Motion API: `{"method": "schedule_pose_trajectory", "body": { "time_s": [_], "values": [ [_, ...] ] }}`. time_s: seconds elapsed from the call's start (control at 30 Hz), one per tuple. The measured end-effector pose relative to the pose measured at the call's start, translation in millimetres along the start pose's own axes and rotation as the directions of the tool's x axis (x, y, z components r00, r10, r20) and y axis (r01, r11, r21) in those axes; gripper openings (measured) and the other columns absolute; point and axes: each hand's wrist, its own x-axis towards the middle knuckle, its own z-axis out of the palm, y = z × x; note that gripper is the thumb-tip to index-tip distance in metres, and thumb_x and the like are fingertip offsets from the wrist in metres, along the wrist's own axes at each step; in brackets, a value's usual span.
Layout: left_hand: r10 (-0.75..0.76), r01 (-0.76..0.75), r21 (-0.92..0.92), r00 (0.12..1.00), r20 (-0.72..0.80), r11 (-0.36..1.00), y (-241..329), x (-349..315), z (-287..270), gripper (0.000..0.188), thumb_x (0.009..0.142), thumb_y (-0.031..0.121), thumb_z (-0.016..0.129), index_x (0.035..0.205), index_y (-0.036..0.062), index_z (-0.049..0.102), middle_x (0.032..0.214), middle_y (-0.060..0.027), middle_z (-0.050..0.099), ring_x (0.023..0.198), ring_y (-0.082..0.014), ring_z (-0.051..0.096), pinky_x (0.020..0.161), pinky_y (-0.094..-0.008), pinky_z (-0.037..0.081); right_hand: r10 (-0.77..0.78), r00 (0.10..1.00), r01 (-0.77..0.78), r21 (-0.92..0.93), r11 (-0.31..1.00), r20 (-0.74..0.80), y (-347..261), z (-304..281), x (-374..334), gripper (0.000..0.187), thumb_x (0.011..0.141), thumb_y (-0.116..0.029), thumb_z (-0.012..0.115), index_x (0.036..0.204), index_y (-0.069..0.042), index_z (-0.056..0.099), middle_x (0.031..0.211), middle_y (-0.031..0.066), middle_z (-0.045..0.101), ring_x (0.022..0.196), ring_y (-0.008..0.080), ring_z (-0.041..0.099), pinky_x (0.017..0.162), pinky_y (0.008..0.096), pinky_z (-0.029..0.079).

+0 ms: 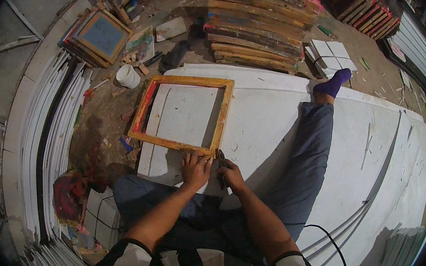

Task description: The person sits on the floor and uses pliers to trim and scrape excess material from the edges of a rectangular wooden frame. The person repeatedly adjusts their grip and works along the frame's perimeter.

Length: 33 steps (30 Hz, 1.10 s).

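Observation:
An empty wooden frame (181, 143), yellow-brown with red paint on its left inner side, lies in front of me on the white sheets. At its near right corner, the fingers of my left hand (196, 173) are closed on the near rail. My right hand (232, 176) grips dark pliers (222, 161), whose jaws are up against that same corner. Whether the jaws hold anything is too small to make out.
I sit on a stack of white sheets (362, 148), one leg stretched out. Beyond it stands a pile of wooden frames (258, 26). A white bucket (128, 76) and upright white sheets (39, 135) are on the left. A black cable (339, 245) runs at the right.

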Motion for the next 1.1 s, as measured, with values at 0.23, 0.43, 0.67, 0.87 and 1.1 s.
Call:
{"method": "schedule_pose_trajectory", "body": {
  "time_s": [0.23,0.43,0.67,0.87,1.1],
  "values": [
    [-0.223,0.223,0.019,0.965,0.135,0.975,38,-2,14,0.037,0.100,0.032,0.055,0.120,0.0051,0.071,0.107,-0.0197,0.071,0.101,-0.0394,0.065,0.096,-0.0502,0.047,-0.077,0.997,0.077,0.030,0.997,0.000,20,-2,13,0.050,0.088,-0.016,0.062,0.135,-0.001,0.057,0.101,0.0104,0.068,0.080,0.0171,0.063,0.068,0.0300,0.051],
    [-0.440,0.488,-0.414,0.873,0.211,0.769,40,1,29,0.042,0.104,0.033,0.052,0.120,-0.0018,0.069,0.109,-0.0213,0.072,0.099,-0.0327,0.070,0.088,-0.0419,0.052,-0.048,0.998,0.050,-0.041,0.998,0.033,15,1,8,0.050,0.089,-0.016,0.061,0.137,-0.002,0.058,0.100,0.0091,0.069,0.075,0.0158,0.062,0.064,0.0302,0.051],
    [-0.651,0.665,-0.672,0.357,0.670,-0.327,42,15,32,0.031,0.101,0.033,0.060,0.107,0.0046,0.070,0.083,-0.0015,0.060,0.075,-0.0154,0.058,0.069,-0.0337,0.047,-0.065,0.997,0.064,0.028,0.998,0.029,12,4,5,0.052,0.084,-0.018,0.069,0.132,-0.001,0.060,0.097,0.0091,0.069,0.078,0.0170,0.062,0.073,0.0313,0.051],
    [-0.597,0.586,-0.650,0.321,0.735,-0.485,54,31,16,0.039,0.100,0.045,0.059,0.109,0.0088,0.070,0.080,0.0044,0.051,0.069,-0.0117,0.045,0.067,-0.0282,0.040,-0.059,0.998,0.057,0.050,0.997,0.028,21,0,12,0.049,0.083,-0.014,0.068,0.131,-0.002,0.061,0.092,0.0091,0.068,0.063,0.0166,0.061,0.049,0.0318,0.048],
    [-0.462,0.670,-0.596,0.398,0.792,-0.444,27,40,14,0.050,0.100,0.058,0.052,0.109,0.0124,0.073,0.086,0.0028,0.055,0.074,-0.0129,0.047,0.070,-0.0297,0.038,-0.009,1.000,0.009,-0.010,1.000,0.029,4,5,-1,0.037,0.084,-0.012,0.068,0.120,-0.001,0.064,0.090,0.0075,0.068,0.064,0.0157,0.062,0.054,0.0303,0.049]
  ]
}}
